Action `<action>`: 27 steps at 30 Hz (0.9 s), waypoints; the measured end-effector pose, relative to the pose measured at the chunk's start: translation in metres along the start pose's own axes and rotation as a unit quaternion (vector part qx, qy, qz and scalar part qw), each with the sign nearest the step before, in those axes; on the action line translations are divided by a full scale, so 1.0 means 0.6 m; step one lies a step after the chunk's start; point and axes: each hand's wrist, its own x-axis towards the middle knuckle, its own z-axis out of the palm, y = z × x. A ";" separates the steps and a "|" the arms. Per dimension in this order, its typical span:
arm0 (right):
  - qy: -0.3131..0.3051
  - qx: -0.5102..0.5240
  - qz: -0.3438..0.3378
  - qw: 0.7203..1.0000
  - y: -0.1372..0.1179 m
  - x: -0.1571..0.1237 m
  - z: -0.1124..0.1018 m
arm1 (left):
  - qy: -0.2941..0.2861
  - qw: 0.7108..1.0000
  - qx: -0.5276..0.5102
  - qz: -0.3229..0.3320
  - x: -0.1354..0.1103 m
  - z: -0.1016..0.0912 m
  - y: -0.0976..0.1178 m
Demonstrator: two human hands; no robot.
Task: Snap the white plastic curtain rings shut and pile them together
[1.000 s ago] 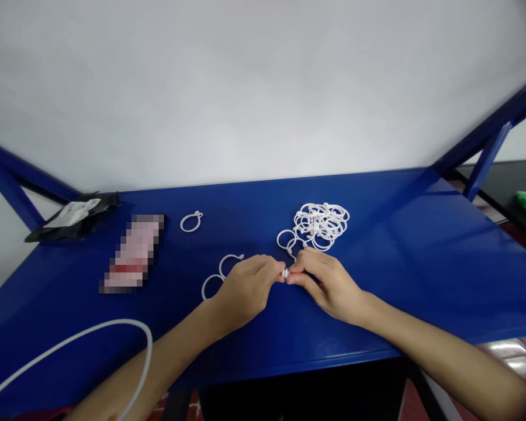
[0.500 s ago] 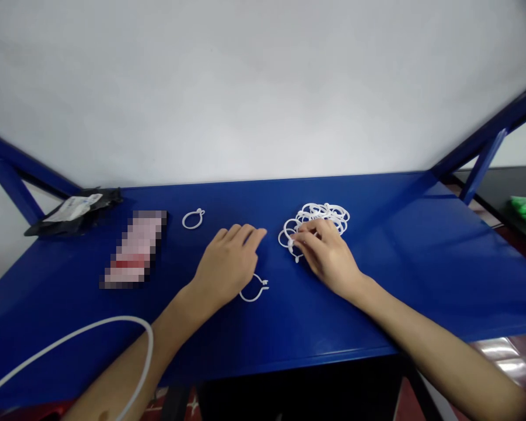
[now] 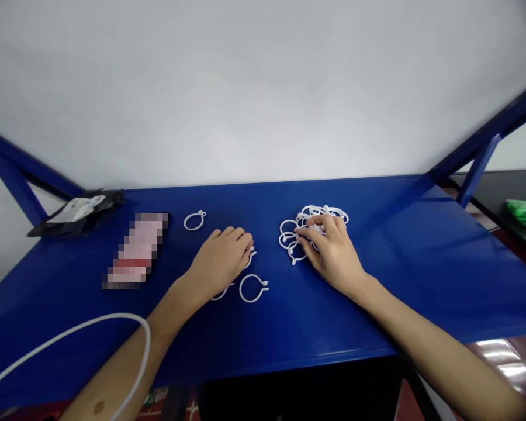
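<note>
My left hand (image 3: 222, 257) is curled palm-down over the table, its fingertips on a white open ring (image 3: 248, 259) that shows only in part. Below that hand lies another white ring, partly covered by it. To its right rests a separate white ring (image 3: 253, 288), gapped, with small knobbed ends. On the right, my right hand (image 3: 331, 251) reaches into a tangled pile of white rings (image 3: 339, 213); thumb and forefinger come together on a ring at the pile's left side, the exact contact partly hidden.
A single white ring (image 3: 194, 221) lies at the back left. Beside it are a pixelated pinkish flat object (image 3: 138, 248) and a black plastic bag (image 3: 79, 211) with a white label. A white cord (image 3: 70, 334) loops over my left forearm. Blue frame bars flank the blue table (image 3: 377, 316).
My left hand has moved slightly left and down, and rings now show at its fingertips and beneath it. My right hand has lowered the upright ring onto the pile.
</note>
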 end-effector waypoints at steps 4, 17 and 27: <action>-0.011 0.052 -0.011 0.999 -0.024 -0.006 -0.011 | 0.108 0.993 -0.048 -0.005 0.004 0.001 0.027; -0.055 0.318 0.039 0.946 -0.052 -0.018 -0.013 | 0.184 0.931 -0.314 -0.027 -0.007 -0.010 0.084; -0.024 0.312 0.020 0.950 -0.050 -0.022 -0.012 | 0.232 0.926 -0.297 0.006 -0.007 0.002 0.093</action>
